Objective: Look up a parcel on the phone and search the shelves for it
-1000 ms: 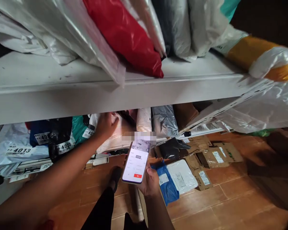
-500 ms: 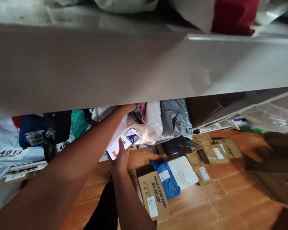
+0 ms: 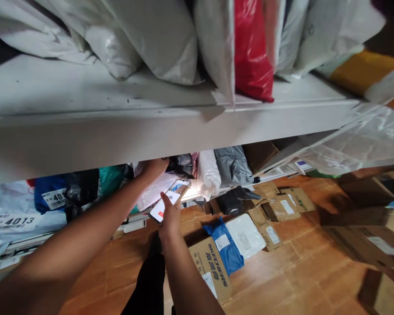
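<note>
My right hand grips a smartphone with a lit white screen, held out toward the lower shelf. My left hand reaches under the white shelf board and rests on a pale pink parcel bag among the packages there; its fingers are partly hidden by the board. Beside that bag stand a white bag and a grey bag.
The upper shelf holds white bags and a red bag. Numbered parcels lie at lower left. On the wooden floor lie cardboard boxes, a blue bag and a white mailer.
The view has tilted back up, so the upper shelf's bags show again. My right hand has kept the phone close to the lower shelf; my left hand stays on the parcels.
</note>
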The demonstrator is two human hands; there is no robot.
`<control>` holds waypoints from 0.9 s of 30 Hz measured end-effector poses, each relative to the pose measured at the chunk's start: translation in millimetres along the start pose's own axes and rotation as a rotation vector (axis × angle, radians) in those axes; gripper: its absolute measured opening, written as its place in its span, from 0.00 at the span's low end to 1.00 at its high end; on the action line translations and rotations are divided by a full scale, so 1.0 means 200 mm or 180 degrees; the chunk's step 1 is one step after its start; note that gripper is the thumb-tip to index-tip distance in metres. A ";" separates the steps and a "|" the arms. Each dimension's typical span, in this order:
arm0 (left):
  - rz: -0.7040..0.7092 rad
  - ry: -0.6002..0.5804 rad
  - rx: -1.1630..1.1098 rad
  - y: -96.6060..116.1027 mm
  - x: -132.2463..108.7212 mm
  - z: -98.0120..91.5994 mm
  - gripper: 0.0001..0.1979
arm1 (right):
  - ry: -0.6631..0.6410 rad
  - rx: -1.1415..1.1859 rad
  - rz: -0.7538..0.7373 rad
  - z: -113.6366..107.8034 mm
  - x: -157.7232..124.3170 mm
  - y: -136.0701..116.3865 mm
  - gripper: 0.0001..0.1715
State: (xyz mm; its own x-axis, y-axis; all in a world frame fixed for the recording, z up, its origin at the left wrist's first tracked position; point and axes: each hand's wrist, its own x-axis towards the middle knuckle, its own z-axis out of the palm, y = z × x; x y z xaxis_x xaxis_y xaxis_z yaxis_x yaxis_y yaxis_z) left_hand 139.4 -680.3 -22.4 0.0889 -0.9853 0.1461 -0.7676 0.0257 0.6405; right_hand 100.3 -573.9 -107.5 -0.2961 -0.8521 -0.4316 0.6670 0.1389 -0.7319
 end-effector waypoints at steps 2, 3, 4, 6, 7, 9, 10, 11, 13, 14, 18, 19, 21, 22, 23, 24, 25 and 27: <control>0.0464 -0.0109 0.0385 -0.07 -0.08 -0.04 0.07 | -0.0011 -0.0039 0.0098 -0.11 -0.04 -0.02 0.31; 0.0672 -0.0151 0.0592 -0.09 -0.11 -0.04 0.08 | -0.0014 -0.0050 0.0098 -0.15 -0.06 -0.03 0.31; 0.0787 -0.0120 0.0748 -0.12 -0.14 -0.04 0.07 | -0.0026 -0.0064 0.0064 -0.19 -0.08 -0.03 0.32; 0.0718 0.0149 0.0808 -0.14 -0.17 -0.05 0.07 | -0.0096 -0.0082 0.0027 -0.24 -0.10 -0.03 0.32; 0.0628 0.0281 0.0777 -0.14 -0.17 -0.05 0.11 | -0.0153 -0.0084 0.0046 -0.25 -0.10 -0.02 0.32; 0.0501 0.0331 0.0871 -0.12 -0.18 -0.08 0.14 | -0.0287 -0.0063 0.0126 -0.24 -0.11 -0.01 0.31; 0.0486 0.0255 0.1022 -0.10 -0.19 -0.10 0.13 | -0.0355 -0.0045 0.0161 -0.23 -0.11 0.00 0.30; 0.0521 0.0158 0.1220 -0.09 -0.21 -0.11 0.11 | -0.0412 -0.0026 0.0181 -0.22 -0.11 0.00 0.30; 0.0646 0.0201 0.1644 -0.08 -0.27 -0.14 0.09 | -0.0503 0.0000 0.0198 -0.20 -0.10 0.01 0.29; 0.0718 0.0391 0.1824 -0.09 -0.30 -0.15 0.10 | -0.0540 0.0004 0.0201 -0.20 -0.10 0.00 0.28; 0.1531 0.0592 0.2285 -0.18 -0.37 -0.12 0.24 | -0.0598 -0.0088 0.0165 -0.28 -0.13 -0.03 0.29; 0.1779 0.0285 0.2338 -0.20 -0.37 -0.11 0.26 | -0.0589 -0.0134 0.0155 -0.31 -0.14 -0.04 0.29; 0.1910 -0.0299 0.2411 -0.20 -0.35 -0.08 0.27 | -0.0571 -0.0223 0.0153 -0.39 -0.18 -0.08 0.32; 0.1756 -0.0398 0.2431 -0.17 -0.33 -0.07 0.25 | -0.0559 -0.0267 0.0182 -0.41 -0.20 -0.10 0.34; 0.1532 -0.0362 0.2439 -0.14 -0.32 -0.05 0.23 | -0.0538 -0.0311 0.0247 -0.43 -0.21 -0.13 0.37; 0.1336 -0.0275 0.2427 -0.10 -0.31 -0.02 0.22 | -0.0530 -0.0339 0.0335 -0.45 -0.23 -0.16 0.40; 0.1206 -0.0199 0.2388 -0.06 -0.29 0.00 0.22 | -0.0535 -0.0338 0.0419 -0.45 -0.25 -0.19 0.43; 0.1129 -0.0172 0.2240 0.00 -0.25 0.06 0.21 | -0.0539 -0.0250 0.0579 -0.43 -0.28 -0.26 0.48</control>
State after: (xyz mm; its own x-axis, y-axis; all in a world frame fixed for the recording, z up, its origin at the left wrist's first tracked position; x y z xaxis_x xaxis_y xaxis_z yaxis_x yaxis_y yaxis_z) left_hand 126.9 -632.6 -37.7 -0.2536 -0.9455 0.2040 -0.9672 0.2448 -0.0677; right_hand 23.0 -490.2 -91.5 -0.0531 -0.8809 -0.4703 0.6418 0.3307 -0.6919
